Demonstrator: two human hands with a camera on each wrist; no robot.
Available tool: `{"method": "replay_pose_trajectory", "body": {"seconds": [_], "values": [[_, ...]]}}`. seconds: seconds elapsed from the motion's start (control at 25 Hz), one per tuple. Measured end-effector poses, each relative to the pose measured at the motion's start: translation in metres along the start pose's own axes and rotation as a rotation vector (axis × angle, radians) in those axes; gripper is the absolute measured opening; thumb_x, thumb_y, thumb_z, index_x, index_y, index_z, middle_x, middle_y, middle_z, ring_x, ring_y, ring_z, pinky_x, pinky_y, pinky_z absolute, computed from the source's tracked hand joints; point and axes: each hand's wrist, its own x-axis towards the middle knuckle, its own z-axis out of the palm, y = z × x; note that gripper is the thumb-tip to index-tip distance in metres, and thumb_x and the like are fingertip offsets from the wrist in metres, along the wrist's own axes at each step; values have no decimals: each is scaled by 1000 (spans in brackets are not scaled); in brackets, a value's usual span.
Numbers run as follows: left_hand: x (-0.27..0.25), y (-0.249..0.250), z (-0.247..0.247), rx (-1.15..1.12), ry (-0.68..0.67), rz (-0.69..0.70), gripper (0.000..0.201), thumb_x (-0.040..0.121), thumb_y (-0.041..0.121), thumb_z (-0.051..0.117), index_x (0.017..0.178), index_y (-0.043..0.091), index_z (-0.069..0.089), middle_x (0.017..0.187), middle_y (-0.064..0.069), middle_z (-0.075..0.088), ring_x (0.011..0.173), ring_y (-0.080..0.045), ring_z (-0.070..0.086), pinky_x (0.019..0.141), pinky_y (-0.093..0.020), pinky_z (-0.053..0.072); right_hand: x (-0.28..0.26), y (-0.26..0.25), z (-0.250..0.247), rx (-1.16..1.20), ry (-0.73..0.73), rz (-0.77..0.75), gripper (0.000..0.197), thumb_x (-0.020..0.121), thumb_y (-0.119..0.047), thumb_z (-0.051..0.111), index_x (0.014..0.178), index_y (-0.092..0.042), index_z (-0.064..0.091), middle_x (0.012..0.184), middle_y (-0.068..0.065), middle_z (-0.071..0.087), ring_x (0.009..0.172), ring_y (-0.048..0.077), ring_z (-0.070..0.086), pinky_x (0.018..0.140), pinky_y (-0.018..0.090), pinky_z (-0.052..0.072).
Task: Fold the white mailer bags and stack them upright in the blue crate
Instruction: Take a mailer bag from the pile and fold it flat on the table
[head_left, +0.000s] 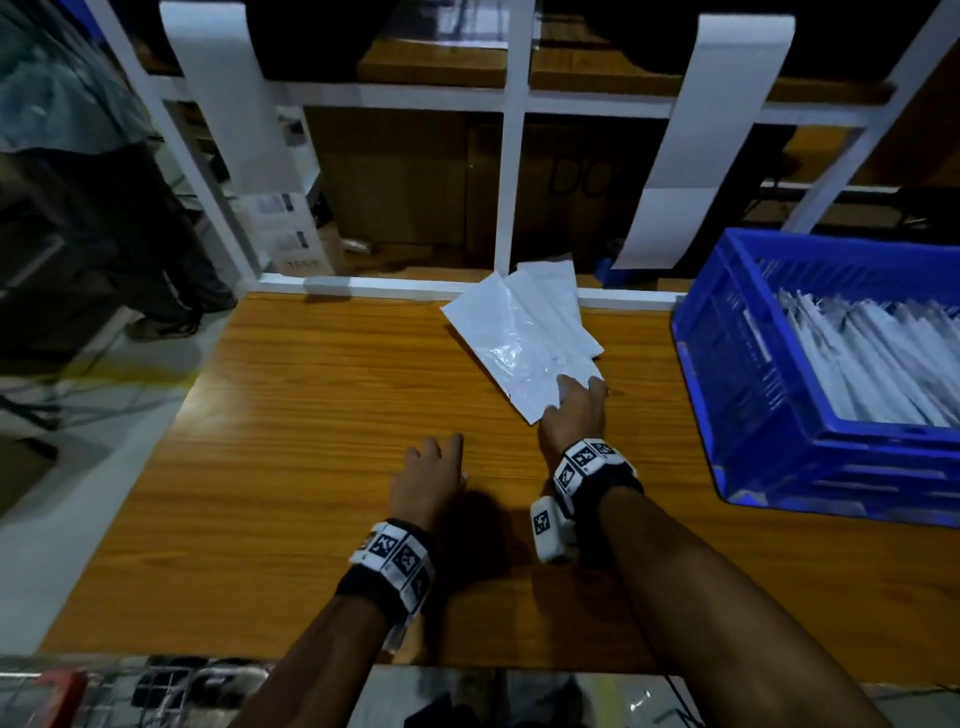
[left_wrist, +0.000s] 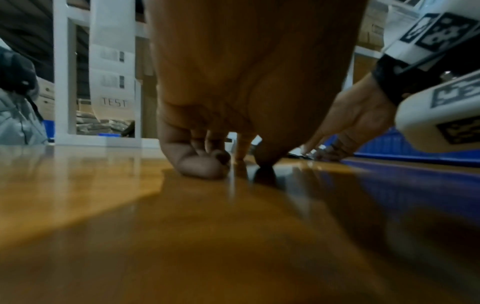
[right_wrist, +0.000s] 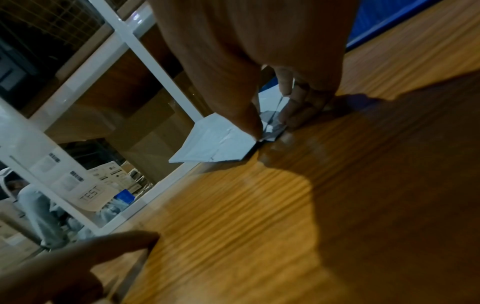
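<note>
White plastic mailer bags (head_left: 524, 338) lay in a loose, overlapping pile on the wooden table (head_left: 291, 415), just to the left of the blue crate (head_left: 737, 364) and close to the table's far edge, where a white rail ran along the back. The right hand (head_left: 574, 415) reached to the near corner of that pile; in the right wrist view its thumb and fingertips (right_wrist: 285, 117) pinched the corner of the top bag (right_wrist: 215, 144), which was lifted slightly off the wood while the rest of the pile stayed flat. The left hand (head_left: 431, 478) sat on the bare table nearer the person than the pile and well to the left of the crate, touching no bag. The left wrist view showed its fingers (left_wrist: 200, 162) bent down with the tips on the wood, holding nothing.

The crate stood at the right side of the table, its near corner close to the right wrist. Inside it, a row of folded white bags (head_left: 872, 358) already stood upright on edge, packed side by side and leaning a little. Left of the crate and beyond the rail, a white shelf frame (head_left: 511, 156) rose with cardboard boxes (head_left: 395, 197) behind it, and two long white paper strips hung down from above, one of them just behind the crate's far corner.
</note>
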Motion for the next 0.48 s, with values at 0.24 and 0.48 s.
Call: {"method": "replay_pose_trajectory", "body": {"seconds": [0.24,0.48], "values": [[-2,2,17,137,70,-14,58,108,28,38,159,19,13,142,-16,40,122,-38,45,79,-46,51,6,14,6,12,67,-109,17,88,-7,67,102,-2,75,121,14,61,104,27,65,83,30,51],[-10,4,10,-6,70,-6,59,106,35,39,159,19,16,138,-17,39,125,-38,40,81,-47,48,3,16,-15,47,57,-65,46,86,-7,63,44,-9,44,45,1,43,54,19,51,54,26,38]]}}
